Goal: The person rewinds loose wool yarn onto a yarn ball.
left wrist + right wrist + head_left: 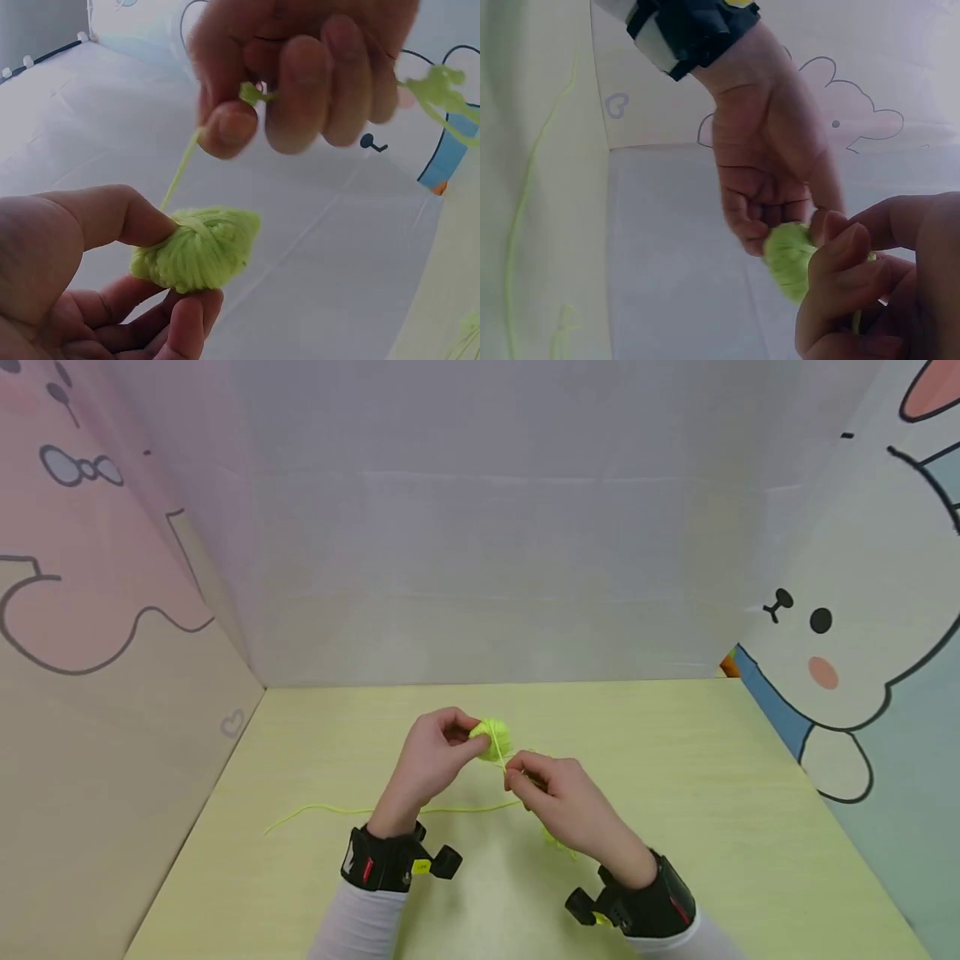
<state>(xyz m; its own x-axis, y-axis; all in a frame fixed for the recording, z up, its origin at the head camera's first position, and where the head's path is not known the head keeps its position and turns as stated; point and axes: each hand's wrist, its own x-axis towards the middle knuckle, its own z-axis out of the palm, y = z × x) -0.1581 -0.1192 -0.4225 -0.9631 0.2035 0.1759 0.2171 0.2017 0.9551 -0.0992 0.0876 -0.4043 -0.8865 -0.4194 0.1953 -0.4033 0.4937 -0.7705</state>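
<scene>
A small ball of yellow-green yarn [492, 740] is held above the table between the thumb and fingers of my left hand [433, 757]. In the left wrist view the wound yarn ball [202, 251] shows its layered strands, with the left thumb pressed on its top. My right hand [558, 797], just to the right, pinches a taut strand [181, 169] that runs up from the ball. More loose yarn [439, 94] comes out of the far side of the right hand. The right wrist view shows the ball [787, 262] partly behind the right fingers.
A long yarn tail [322, 807] lies across the table [360, 727] toward the left, passing behind the left wrist. Some tangled yarn [558, 843] sits beneath the right hand. Printed curtain walls [480, 568] stand at the back and both sides.
</scene>
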